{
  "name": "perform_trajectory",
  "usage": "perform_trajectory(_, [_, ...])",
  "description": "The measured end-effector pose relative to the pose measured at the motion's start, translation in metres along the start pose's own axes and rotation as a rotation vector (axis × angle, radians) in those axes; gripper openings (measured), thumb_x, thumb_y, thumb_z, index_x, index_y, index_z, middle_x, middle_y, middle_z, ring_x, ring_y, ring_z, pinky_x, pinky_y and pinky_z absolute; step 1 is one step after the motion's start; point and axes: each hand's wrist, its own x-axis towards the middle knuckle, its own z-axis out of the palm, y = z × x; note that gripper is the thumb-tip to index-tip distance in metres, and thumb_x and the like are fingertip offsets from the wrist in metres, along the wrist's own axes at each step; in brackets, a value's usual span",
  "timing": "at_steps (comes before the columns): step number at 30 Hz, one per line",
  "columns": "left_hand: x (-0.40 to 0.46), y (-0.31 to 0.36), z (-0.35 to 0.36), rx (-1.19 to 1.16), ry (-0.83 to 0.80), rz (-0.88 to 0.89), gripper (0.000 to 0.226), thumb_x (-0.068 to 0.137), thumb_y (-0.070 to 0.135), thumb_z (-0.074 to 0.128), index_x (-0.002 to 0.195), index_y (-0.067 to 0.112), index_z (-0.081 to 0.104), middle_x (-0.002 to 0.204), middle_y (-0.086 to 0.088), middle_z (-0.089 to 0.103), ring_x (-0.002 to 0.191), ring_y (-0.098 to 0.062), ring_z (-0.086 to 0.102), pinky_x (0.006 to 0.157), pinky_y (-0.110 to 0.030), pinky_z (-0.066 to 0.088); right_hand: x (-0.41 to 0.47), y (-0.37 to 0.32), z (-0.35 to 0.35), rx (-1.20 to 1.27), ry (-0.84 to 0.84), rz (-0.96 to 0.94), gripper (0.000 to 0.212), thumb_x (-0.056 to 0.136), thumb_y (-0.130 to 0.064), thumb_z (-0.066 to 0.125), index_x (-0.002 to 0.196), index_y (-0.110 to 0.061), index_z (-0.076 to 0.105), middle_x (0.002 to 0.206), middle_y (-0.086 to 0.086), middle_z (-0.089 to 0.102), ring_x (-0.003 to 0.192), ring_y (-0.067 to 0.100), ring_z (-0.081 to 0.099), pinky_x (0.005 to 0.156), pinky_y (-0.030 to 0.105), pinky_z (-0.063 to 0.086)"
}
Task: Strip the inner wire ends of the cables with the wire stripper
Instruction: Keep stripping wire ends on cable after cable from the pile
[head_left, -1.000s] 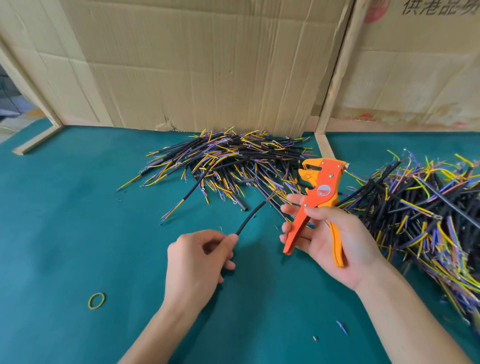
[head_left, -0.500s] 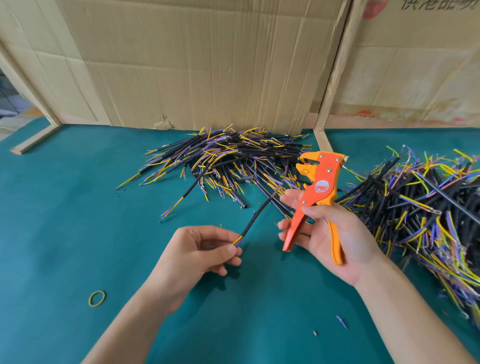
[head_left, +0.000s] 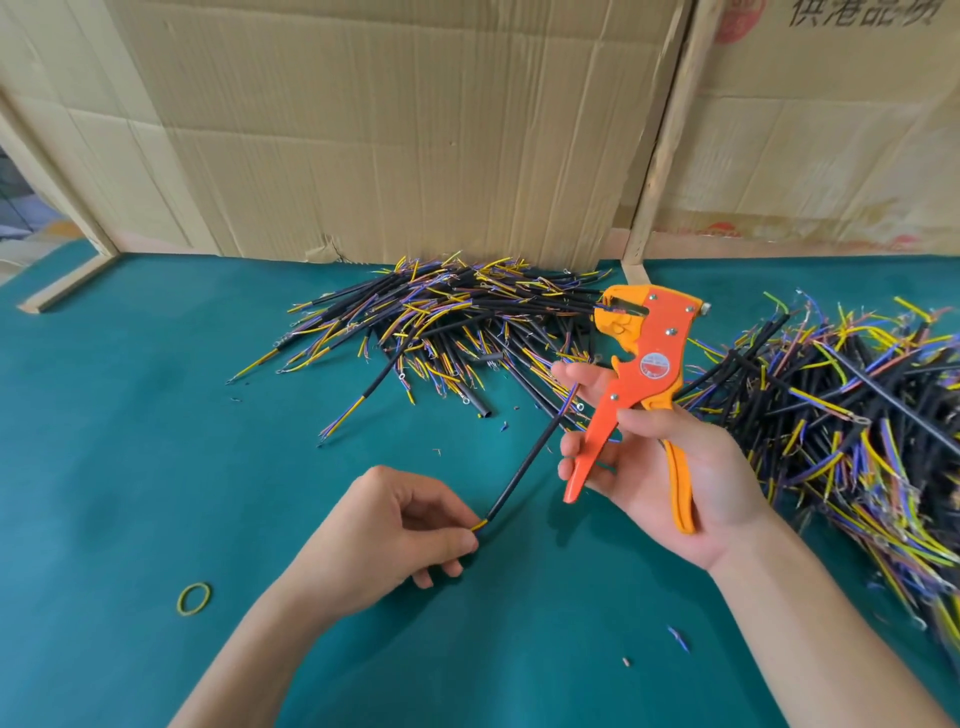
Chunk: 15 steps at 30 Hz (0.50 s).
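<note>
Over the green table (head_left: 130, 441), the left hand (head_left: 384, 540) pinches one black cable (head_left: 519, 470) by its coloured inner wires while the right hand (head_left: 670, 467) grips the orange wire stripper (head_left: 631, 374), handles spread; feeding a wire end into its mouth seemingly comes next.

My left hand (head_left: 395, 525) is hiding the cable's (head_left: 524, 462) inner wire ends; the right pile (head_left: 852, 436) is running off frame at the right edge

Cable (head_left: 524, 462) in left hand (head_left: 384, 540)
</note>
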Motion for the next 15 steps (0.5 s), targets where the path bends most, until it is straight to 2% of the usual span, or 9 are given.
perform_trajectory(4, [0.002,-0.002,0.002,0.047,0.018,0.002,0.015,0.086,0.011,0.078,0.084,0.026,0.077,0.070,-0.005,0.074,0.063,-0.015,0.071,0.045,-0.023,0.046,-0.001,-0.002,0.004,0.086,-0.122,-0.003,0.072,0.081,-0.023,0.076,0.145,-0.003,0.051,0.159,0.007,0.043,0.088,0.026,0.064,0.087,0.042,0.055])
perform_trajectory(8, [0.005,-0.008,0.003,0.091,0.170,0.005,0.014,0.087,0.020,0.078,0.084,0.034,0.076,0.069,0.000,0.075,0.040,-0.014,0.053,0.047,-0.018,0.043,-0.002,-0.005,0.003,0.141,-0.184,-0.016,0.066,0.084,-0.022,0.073,0.144,-0.004,0.051,0.161,0.008,0.039,0.089,0.025,0.064,0.087,0.042,0.054])
perform_trajectory(10, [0.007,-0.010,0.003,0.070,0.267,0.031,0.015,0.086,0.020,0.077,0.083,0.035,0.075,0.068,0.000,0.075,0.037,-0.015,0.049,0.046,-0.017,0.042,-0.002,-0.006,0.002,0.141,-0.203,-0.021,0.065,0.086,-0.022,0.072,0.145,-0.004,0.051,0.162,0.008,0.037,0.090,0.025,0.064,0.087,0.042,0.054])
perform_trajectory(15, [0.011,-0.009,-0.004,-0.108,0.510,0.102,0.014,0.085,0.012,0.079,0.075,0.021,0.074,0.069,-0.003,0.073,0.048,-0.018,0.059,0.045,-0.022,0.046,0.000,-0.007,-0.003,0.113,-0.079,-0.033,0.062,0.086,-0.019,0.068,0.144,-0.004,0.053,0.158,0.009,0.044,0.089,0.025,0.064,0.087,0.041,0.055])
